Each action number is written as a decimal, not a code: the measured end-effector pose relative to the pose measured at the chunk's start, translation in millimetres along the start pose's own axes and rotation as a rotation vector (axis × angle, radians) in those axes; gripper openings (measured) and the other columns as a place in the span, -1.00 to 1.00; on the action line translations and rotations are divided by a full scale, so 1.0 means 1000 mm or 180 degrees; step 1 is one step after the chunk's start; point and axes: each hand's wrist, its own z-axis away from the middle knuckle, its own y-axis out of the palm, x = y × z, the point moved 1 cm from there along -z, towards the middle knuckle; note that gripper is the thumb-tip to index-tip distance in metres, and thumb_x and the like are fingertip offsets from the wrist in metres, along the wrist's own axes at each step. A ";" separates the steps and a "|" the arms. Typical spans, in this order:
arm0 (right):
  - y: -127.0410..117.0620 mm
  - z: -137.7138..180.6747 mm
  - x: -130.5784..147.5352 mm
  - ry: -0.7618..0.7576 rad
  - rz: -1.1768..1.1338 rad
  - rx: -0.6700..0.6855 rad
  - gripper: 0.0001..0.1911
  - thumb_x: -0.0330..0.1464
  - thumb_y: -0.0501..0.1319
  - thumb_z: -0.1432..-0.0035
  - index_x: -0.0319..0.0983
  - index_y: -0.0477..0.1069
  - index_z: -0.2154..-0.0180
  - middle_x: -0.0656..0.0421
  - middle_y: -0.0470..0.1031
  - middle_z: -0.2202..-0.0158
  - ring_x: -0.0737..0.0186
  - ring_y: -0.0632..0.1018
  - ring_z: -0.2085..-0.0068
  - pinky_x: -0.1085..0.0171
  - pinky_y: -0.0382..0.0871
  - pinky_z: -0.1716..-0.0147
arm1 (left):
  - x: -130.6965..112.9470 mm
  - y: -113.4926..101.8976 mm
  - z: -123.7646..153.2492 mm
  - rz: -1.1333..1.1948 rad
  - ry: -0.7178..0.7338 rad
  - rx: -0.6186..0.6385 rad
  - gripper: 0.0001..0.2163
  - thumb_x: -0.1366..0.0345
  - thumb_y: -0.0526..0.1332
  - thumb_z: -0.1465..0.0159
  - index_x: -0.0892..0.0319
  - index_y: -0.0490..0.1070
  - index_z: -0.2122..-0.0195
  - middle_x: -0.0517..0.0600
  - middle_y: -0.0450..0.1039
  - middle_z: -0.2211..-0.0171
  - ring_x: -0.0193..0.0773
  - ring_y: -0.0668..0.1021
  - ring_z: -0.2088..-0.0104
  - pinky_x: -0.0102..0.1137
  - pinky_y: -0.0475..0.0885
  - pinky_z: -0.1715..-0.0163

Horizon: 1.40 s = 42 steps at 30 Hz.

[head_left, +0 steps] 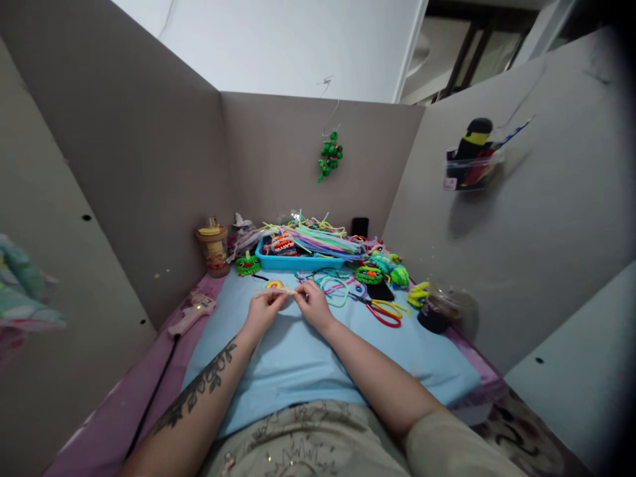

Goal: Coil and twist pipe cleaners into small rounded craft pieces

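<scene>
In the middle of the head view, above the blue cloth, my left hand and my right hand are close together. Both pinch a thin, pale, fuzzy strip, which looks like a cream pipe cleaner. Fingers cover parts of it, and its left end sticks out past my left hand. Just beyond lie a yellow and pink ring-shaped piece and loose mint and purple pipe cleaners. To the right of my right hand rest red-handled scissors.
A blue tray heaped with coloured pipe cleaners stands at the back. Green fuzzy figures sit nearby. A pink glue gun with a black cord lies left; a dark-lidded jar is at right. Grey panels enclose the table.
</scene>
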 end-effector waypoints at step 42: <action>0.005 0.001 -0.008 0.0031 -0.0091 0.0356 -0.77 -0.40 0.07 -0.17 -0.24 0.44 0.46 0.18 0.34 0.49 0.28 0.40 0.40 0.31 0.22 0.39 | -0.006 -0.003 0.003 -0.0494 0.0631 0.0048 -0.74 0.17 0.12 -0.22 0.20 0.51 0.25 0.06 0.55 0.24 -0.21 0.55 0.25 -0.39 0.43 0.27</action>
